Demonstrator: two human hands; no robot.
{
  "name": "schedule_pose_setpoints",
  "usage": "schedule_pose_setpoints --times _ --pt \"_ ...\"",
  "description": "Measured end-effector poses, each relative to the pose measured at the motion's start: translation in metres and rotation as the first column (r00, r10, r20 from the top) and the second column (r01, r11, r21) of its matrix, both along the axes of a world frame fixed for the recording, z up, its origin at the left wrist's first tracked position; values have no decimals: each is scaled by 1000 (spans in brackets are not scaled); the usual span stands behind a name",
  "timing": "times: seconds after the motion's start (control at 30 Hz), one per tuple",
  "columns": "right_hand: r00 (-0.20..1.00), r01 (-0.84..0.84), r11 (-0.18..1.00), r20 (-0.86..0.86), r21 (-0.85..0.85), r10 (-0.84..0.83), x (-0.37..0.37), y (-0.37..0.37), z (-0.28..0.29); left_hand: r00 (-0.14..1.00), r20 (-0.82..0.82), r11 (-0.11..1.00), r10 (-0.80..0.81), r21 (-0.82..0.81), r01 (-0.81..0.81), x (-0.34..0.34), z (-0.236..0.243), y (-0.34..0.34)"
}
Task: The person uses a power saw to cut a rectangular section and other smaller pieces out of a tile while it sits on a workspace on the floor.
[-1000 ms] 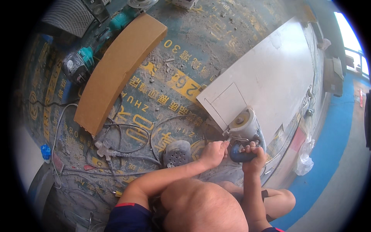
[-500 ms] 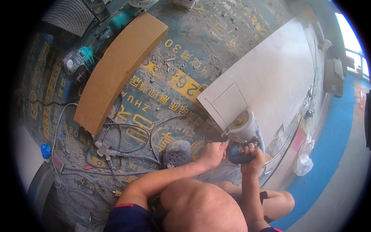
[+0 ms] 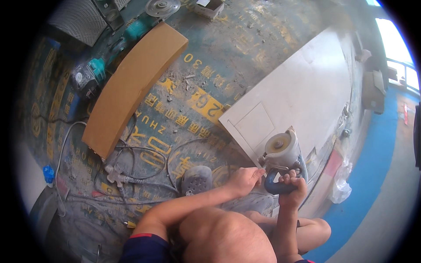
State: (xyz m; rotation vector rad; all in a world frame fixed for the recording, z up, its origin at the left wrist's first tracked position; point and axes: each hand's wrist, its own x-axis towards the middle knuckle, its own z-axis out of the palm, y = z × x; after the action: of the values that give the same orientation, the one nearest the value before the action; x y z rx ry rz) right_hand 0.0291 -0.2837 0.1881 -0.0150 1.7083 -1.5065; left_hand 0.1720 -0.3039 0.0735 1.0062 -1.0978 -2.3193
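My right hand [image 3: 292,189] grips the blue looped handle [image 3: 276,186] of a dusty metal power saw [image 3: 285,151] with a round guard. Closed fingers on my left hand [image 3: 248,179] are at the saw's lower left side; what they pinch is too small to make out. The saw rests on the near end of a large pale board [image 3: 298,79], beside a rectangle outlined on its surface. Below and left of the board, near my left hand, is a grey perforated clog [image 3: 197,177].
A long cardboard box [image 3: 131,87] lies left, by teal-and-black power tools [image 3: 87,74] and tangled cables with a connector [image 3: 116,175]. A small open box [image 3: 209,8] sits at top; a plastic bag [image 3: 340,188] lies right. The green printed floor covering [image 3: 210,65] is littered with debris.
The view has shifted slightly, so board and saw appear a little lower. Both hands remain on the saw. A dusty haze has thickened around the board's far end since a second ago.
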Motion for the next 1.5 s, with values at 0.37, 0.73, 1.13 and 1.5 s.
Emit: schedule_pose_setpoints --times 0.37,0.73,1.13,1.5 --pt "995 -94 994 36 -62 97 30 -47 -14 890 136 865 435 -339 -371 10 -16 -17" --pt "994 -93 992 44 -86 97 47 -75 -24 847 106 828 521 -302 -472 15 -31 -32" --pt "987 -162 985 12 -66 163 47 -77 -26 841 88 835 534 -214 -508 16 -27 -35" --pt "987 -155 986 25 -65 157 50 -77 -28 838 71 836 541 -148 -528 21 -25 -37"
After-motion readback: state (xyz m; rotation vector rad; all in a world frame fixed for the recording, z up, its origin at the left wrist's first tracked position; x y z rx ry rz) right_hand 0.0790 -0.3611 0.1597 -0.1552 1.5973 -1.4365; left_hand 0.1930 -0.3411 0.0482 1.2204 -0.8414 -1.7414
